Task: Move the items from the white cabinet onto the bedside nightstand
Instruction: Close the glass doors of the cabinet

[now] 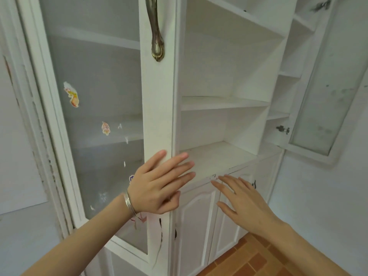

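Now standing close to the white cabinet [219, 104], looking up into its right part, with the right door [326, 108] swung wide open at the far right. Presses the left hand [157, 188] flat on the right edge of the left glass door [157, 116], fingers straight and together, gripping nothing; judged as a way to steady that door or to push it aside for more access. Holds the right hand [245, 202] in the air just near the front edge of the lowest open shelf [215, 158], fingers spread and relaxed, empty, placed well for reaching in. Finds no items on the open shelves in view. Behind the frosted glass, hard to tell whether any items wait there. Shows no nightstand anywhere. Seems to be a checking step, with nothing yet to carry.
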